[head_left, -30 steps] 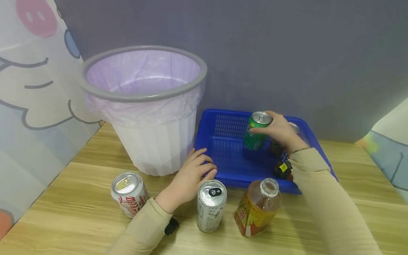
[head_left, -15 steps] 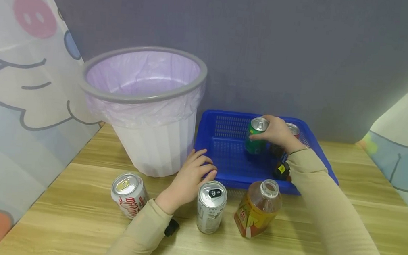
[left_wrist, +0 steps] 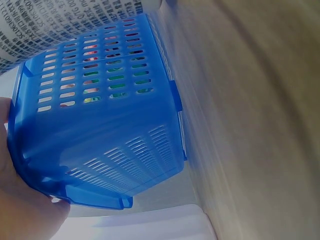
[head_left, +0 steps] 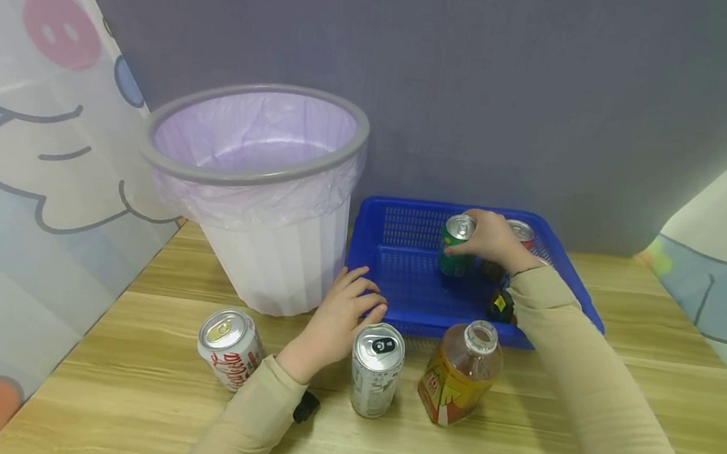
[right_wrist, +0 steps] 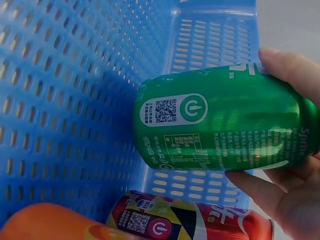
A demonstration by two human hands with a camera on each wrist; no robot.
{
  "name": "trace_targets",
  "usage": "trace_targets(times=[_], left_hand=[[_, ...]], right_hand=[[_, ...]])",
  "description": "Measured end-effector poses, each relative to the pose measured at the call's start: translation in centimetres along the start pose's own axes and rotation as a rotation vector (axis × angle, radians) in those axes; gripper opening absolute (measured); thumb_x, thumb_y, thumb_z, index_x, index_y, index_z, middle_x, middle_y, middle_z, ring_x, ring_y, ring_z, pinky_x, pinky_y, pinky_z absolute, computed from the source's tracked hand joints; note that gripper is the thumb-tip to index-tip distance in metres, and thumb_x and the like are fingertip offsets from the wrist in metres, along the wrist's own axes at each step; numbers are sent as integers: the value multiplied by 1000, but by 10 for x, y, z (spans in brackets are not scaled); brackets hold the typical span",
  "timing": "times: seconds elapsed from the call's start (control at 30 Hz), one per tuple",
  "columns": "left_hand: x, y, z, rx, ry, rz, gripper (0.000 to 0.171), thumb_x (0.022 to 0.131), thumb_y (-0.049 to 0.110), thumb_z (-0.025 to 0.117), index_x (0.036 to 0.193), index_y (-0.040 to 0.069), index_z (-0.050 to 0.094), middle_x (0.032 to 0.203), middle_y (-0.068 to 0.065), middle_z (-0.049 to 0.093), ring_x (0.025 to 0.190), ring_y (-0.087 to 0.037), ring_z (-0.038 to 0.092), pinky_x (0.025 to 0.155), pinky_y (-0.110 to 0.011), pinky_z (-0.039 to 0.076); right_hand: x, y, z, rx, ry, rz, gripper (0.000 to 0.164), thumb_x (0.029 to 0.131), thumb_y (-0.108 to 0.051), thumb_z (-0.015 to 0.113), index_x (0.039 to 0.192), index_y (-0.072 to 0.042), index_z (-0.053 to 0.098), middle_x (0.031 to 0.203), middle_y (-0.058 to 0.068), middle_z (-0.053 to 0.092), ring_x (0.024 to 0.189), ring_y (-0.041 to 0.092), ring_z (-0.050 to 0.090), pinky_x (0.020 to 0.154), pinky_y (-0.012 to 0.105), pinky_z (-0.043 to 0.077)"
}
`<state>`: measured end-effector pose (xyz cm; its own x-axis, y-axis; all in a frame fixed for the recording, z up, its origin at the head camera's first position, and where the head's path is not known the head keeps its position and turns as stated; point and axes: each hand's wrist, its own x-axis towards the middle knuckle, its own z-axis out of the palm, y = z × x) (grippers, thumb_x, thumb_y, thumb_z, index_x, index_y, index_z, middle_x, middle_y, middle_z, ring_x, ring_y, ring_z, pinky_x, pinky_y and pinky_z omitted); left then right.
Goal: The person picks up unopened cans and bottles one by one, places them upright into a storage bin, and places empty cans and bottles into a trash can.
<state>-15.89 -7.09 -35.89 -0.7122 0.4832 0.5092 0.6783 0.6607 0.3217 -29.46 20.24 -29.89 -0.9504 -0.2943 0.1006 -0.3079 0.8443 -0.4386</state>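
My right hand [head_left: 495,240] grips a green Sprite can [head_left: 455,253] near its top, inside the blue plastic basket [head_left: 357,237]. In the right wrist view the green can [right_wrist: 220,122] is held between thumb and fingers, its base close to the basket floor. A red soda can [head_left: 522,231] stands to its right, partly behind the hand; an orange rounded thing [right_wrist: 50,222] lies beside that. My left hand [head_left: 336,318] rests on the basket's front left corner, fingers spread over the rim. Close to it stand a silver-white can [head_left: 373,390] and a white Coca-Cola can [head_left: 231,360].
A white bin [head_left: 271,248] with a purple liner bag [head_left: 262,128] stands left of the basket. In front of the basket is a clear bottle [head_left: 464,373] with a yellow and brown label, uncapped. Everything stands on a wooden table [head_left: 130,372] against a grey wall.
My right hand has lowered the Sprite can toward the basket floor, bringing the red can's top into fuller view. My left hand has stayed on the basket corner.
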Motion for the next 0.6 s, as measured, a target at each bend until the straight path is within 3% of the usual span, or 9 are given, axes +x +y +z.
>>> trace_targets(times=[0.6], left_hand=[[0,-2,1,0,4,2,22,97,24,53,92,12,71,104,-5,63,130,-38,43,109,-63,24]], right_hand=[[4,4,6,-29,-34,15,77,69,-27,82,126,11,48,116,29,59,105,42,57,91,52,47]])
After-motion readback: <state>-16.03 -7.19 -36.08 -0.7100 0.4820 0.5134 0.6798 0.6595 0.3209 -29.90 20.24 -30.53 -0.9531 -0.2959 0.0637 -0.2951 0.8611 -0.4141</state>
